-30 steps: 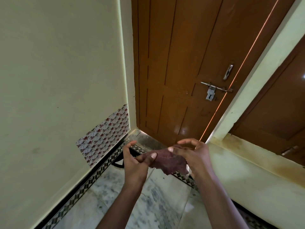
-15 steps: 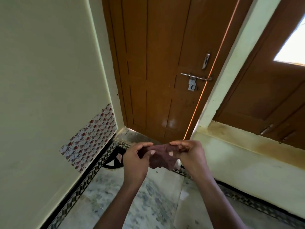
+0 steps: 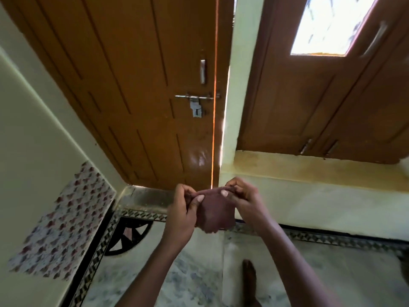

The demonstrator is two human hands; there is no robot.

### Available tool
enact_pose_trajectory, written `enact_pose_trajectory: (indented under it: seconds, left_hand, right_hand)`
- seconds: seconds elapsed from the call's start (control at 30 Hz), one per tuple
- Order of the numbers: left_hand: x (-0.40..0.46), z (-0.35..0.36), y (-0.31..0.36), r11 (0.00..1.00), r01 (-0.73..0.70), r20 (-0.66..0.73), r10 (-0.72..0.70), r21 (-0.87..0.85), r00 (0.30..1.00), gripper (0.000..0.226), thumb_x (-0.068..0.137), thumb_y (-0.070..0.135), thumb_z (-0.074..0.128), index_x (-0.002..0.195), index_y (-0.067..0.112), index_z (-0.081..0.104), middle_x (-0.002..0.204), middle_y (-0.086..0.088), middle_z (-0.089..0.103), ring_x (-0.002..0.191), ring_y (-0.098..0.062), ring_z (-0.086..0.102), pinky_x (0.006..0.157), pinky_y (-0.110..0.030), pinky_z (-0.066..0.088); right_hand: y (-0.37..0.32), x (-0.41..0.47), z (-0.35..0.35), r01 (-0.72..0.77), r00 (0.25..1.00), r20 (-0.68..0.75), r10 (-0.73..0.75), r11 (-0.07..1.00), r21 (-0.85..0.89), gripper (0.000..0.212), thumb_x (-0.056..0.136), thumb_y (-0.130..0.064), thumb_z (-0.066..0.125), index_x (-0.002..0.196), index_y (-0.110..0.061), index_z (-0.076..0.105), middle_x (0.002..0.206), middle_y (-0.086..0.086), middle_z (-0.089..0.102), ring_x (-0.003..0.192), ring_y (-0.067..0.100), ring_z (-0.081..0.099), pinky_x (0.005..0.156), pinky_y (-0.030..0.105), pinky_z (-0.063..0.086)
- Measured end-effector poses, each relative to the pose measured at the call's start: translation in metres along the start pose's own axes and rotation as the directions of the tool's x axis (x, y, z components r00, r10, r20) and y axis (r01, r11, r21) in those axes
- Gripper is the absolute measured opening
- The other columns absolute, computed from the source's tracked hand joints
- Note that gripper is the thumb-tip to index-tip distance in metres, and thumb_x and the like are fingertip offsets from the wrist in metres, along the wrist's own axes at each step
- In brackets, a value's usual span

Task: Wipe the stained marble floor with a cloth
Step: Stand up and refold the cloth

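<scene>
Cloth (image 3: 215, 212): small, dull maroon, held up in the air at the middle of the view, well above the marble floor (image 3: 194, 282) and in front of the foot of the door; it hangs down from its top edge, lower edge loose and slightly bunched. Left hand (image 3: 182, 214): pinches the cloth's upper left corner between thumb and curled fingers, thumbnail facing the camera. Right hand (image 3: 244, 199): pinches the upper right corner the same way (both grips narrow, fingers closed on fabric), so the top edge is stretched between the two hands. Floor: pale marble with grey veining, edged by a black-and-white patterned border strip (image 3: 95, 262) along the left and far sides, with a black quarter-circle inlay (image 3: 129, 237) in the far left corner. Bare foot (image 3: 250, 278): on the marble, near, right of centre. Brown wooden door (image 3: 137, 89): far, panelled, with a metal slide bolt (image 3: 194, 97) and hasp near its right edge. Second brown door with a bright glass pane (image 3: 327, 25): far right, above a pale yellow ledge (image 3: 309, 171). Left wall (image 3: 33, 140): pale, carrying a patch of floral-patterned paper (image 3: 64, 220) low down, just above the border.
</scene>
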State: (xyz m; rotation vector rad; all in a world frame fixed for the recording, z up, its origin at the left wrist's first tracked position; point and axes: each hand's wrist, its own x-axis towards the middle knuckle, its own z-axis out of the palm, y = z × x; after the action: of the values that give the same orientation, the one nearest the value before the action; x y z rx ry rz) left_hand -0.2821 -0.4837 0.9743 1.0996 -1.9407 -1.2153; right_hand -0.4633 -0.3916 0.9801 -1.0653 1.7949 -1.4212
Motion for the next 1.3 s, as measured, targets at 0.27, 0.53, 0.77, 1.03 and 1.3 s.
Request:
enact_pose_trajectory:
  seconds: [0.27,0.53,0.77,1.03,1.3]
  left_hand:
    - [0.132,0.145,0.009,0.999,0.046,0.211,-0.040,-0.027,0.977,0.030,0.100,-0.005,0.059,0.088,0.021,0.051,0.082,0.013,0.050,0.077,-0.004,0.049,0.071,-0.018,0.043]
    - [0.263,0.279,-0.029,0.991,-0.029,0.257,-0.006,0.132,0.966,0.041,0.098,-0.009,0.055,0.120,0.019,0.076,0.119,0.010,0.065,0.116,0.008,0.059,0.097,-0.005,0.043]
    - [0.353,0.345,-0.076,0.951,-0.078,0.419,-0.058,0.300,0.906,0.068,0.082,-0.004,0.077,0.146,0.014,0.061,0.136,0.002,0.051,0.125,-0.022,0.061,0.102,-0.008,0.040]
    - [0.413,0.416,-0.160,0.795,-0.062,0.283,-0.140,0.603,0.949,0.061,0.105,0.032,0.062,0.158,0.012,0.041,0.157,-0.019,0.047,0.148,-0.045,0.046,0.117,-0.034,0.048]
    - [0.385,0.422,-0.178,0.748,-0.078,0.265,-0.134,0.659,0.955,0.057,0.061,-0.004,0.087,0.115,0.002,0.070,0.119,-0.019,0.068,0.106,-0.043,0.072,0.068,-0.045,0.064]
  right_hand:
    - [0.083,0.120,-0.122,-0.100,0.983,-0.150,0.110,0.992,0.070,0.013,0.099,-0.002,0.071,0.106,-0.010,0.064,0.082,-0.015,0.076,0.072,-0.002,0.065,0.062,0.016,0.050]
    - [0.200,0.235,-0.194,-0.245,0.964,-0.090,0.252,0.966,0.083,0.032,0.100,0.008,0.060,0.097,-0.022,0.069,0.100,-0.006,0.071,0.101,0.016,0.068,0.072,0.031,0.057]
    - [0.289,0.329,-0.192,-0.340,0.928,-0.136,0.346,0.938,0.066,0.052,0.085,0.013,0.066,0.089,-0.038,0.075,0.094,-0.017,0.075,0.105,0.028,0.072,0.086,0.062,0.063]
    - [0.376,0.399,-0.166,-0.352,0.919,-0.199,0.340,0.935,-0.030,0.046,0.084,0.006,0.071,0.100,-0.036,0.073,0.097,-0.002,0.077,0.101,0.026,0.075,0.093,0.037,0.062]
    - [0.380,0.391,-0.150,-0.246,0.938,-0.255,0.235,0.969,-0.011,0.009,0.102,0.000,0.055,0.105,-0.004,0.063,0.099,0.020,0.061,0.083,0.038,0.065,0.064,0.038,0.054]
